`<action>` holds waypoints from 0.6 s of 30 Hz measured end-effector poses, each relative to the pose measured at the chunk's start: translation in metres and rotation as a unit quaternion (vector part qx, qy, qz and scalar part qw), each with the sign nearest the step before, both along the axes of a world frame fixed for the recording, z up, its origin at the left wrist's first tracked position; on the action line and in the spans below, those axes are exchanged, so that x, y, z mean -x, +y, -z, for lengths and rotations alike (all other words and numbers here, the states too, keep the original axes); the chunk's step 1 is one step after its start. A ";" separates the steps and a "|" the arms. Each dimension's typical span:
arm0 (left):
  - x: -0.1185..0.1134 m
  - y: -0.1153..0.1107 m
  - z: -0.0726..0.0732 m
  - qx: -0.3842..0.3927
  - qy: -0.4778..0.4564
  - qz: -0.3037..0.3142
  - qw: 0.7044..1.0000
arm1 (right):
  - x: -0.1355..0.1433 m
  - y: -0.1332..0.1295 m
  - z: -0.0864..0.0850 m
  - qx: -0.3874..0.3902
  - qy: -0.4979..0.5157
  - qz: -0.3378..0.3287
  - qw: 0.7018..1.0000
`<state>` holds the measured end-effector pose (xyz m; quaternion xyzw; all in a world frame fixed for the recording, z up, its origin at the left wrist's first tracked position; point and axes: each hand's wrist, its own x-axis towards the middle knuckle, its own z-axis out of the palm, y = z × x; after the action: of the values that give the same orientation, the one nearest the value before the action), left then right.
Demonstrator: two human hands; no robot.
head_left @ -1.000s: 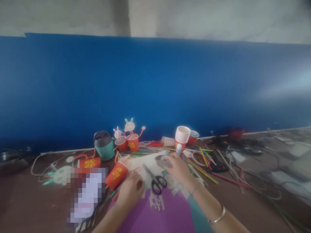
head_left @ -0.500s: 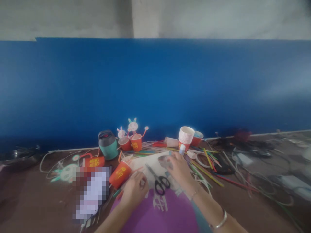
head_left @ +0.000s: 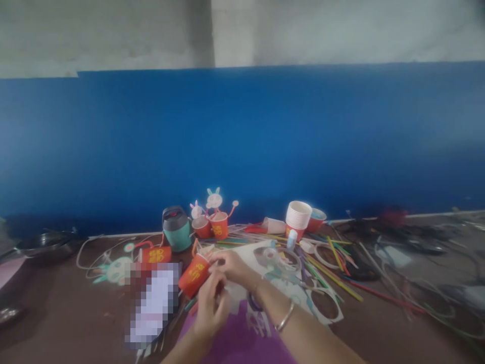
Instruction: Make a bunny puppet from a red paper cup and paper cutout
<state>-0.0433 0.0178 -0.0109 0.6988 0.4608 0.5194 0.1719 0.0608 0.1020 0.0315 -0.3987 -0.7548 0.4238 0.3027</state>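
Note:
My left hand (head_left: pixel 212 303) has its fingers curled together in front of a tilted red paper cup (head_left: pixel 196 274) with yellow print. Just beyond it, my right hand (head_left: pixel 232 268) reaches across, fingertips pinched close to the cup's rim and the left fingers. Whatever either hand holds is too small or hidden to make out. Beneath my right forearm, a dark handle of the scissors (head_left: pixel 253 302) shows; their blades are covered. A clear ring like a tape roll (head_left: pixel 291 260) lies on white paper (head_left: pixel 248 253) to the right.
Behind stand a teal jar (head_left: pixel 177 231), rabbit-topped paper cups (head_left: pixel 219 225), a stack of paper cups (head_left: pixel 299 217) and a small white bottle (head_left: pixel 291 240). Coloured sticks (head_left: pixel 335 275) spread rightward beside cut-out paper (head_left: pixel 337 317). A phone-like object (head_left: pixel 155 303) lies left.
My right hand has moved left from the grey-white area on the paper to beside my left hand and the red cup. Its forearm now covers most of the scissors. The view shifted slightly.

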 end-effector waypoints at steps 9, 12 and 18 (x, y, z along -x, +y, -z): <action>-0.005 0.004 -0.002 0.070 0.001 0.009 0.998 | -0.023 -0.004 -0.020 -0.051 0.041 0.029 0.997; -0.010 0.010 0.004 0.143 0.046 0.008 0.989 | -0.046 -0.007 -0.035 -0.079 0.053 0.062 0.994; -0.011 0.020 0.024 0.189 0.066 -0.011 0.980 | -0.076 -0.009 -0.044 0.021 0.089 0.006 0.996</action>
<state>-0.0320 0.0377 -0.0353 0.6812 0.5686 0.3779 0.2642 0.1363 0.0925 0.0759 -0.3702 -0.7134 0.4714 0.3631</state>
